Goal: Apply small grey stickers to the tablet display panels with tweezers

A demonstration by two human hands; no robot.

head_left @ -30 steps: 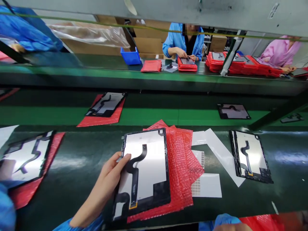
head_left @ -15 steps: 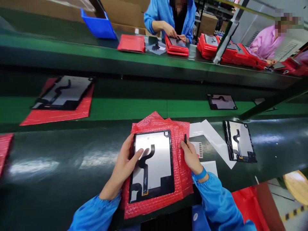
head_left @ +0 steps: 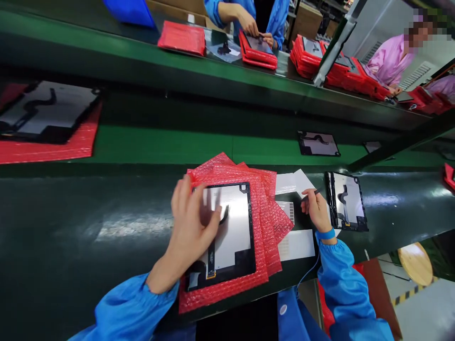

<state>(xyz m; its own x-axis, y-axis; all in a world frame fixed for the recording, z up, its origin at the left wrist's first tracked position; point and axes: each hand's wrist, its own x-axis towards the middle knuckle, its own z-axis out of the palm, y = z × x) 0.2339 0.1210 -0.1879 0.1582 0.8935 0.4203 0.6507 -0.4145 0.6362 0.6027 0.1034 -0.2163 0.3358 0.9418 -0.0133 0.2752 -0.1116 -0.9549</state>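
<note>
A tablet-sized screen panel (head_left: 232, 225) with a silvery back, black edges and a dark ribbon cable lies on stacked red bubble-wrap sleeves (head_left: 261, 279). Over its left part is my left hand (head_left: 192, 222), fingers apart and holding nothing; whether it touches the panel I cannot tell. My right hand (head_left: 317, 210) is closed on a slim black tool (head_left: 317, 192), whose exact kind is unclear. That hand is above white sheets (head_left: 298, 244) and a small label sheet (head_left: 286, 210), just left of a second panel (head_left: 348, 201).
Another panel (head_left: 46, 111) lies on red wrap at the left, and one more (head_left: 319, 143) is on the green strip ahead. A raised shelf (head_left: 213, 78) crosses the back, carrying red packs (head_left: 183, 38). A co-worker's hands (head_left: 254, 26) work there. A slanted post (head_left: 398, 130) stands at right.
My right hand has moved right, from the red sleeves to over the white sheets, with the black tool. My left hand has lifted off the panel's edge, and its fingers have spread. The view has shifted.
</note>
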